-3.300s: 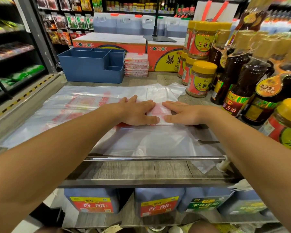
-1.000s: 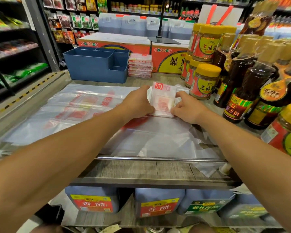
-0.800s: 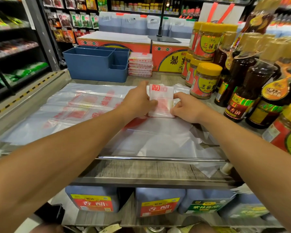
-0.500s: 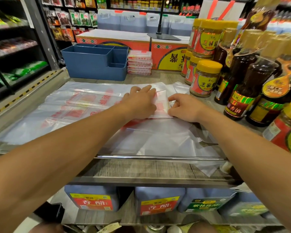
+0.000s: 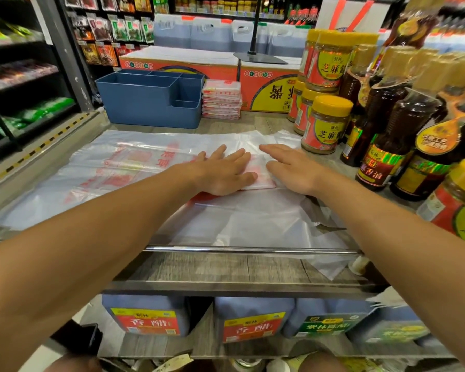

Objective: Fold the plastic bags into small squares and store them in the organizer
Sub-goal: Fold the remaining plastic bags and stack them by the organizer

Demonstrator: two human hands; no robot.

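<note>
A small folded square of white plastic bag with red print (image 5: 261, 175) lies on a spread of flat clear bags (image 5: 134, 167) on the wooden shelf top. My left hand (image 5: 223, 170) presses flat on the square's left part, fingers straight. My right hand (image 5: 293, 167) lies flat beside its right edge, fingers straight. The blue organizer (image 5: 151, 100) stands at the back left, with a stack of folded bags (image 5: 221, 99) just to its right, outside it.
Yellow-lidded jars (image 5: 325, 122) and dark sauce bottles (image 5: 395, 135) crowd the right side. Orange cartons (image 5: 269, 81) stand behind. A metal rail (image 5: 250, 249) runs along the shelf's front edge. Store shelving stands at the left.
The upright fold of the bag was laid down onto itself. Both hands went from pinching its sides to pressing flat on and beside the folded square.
</note>
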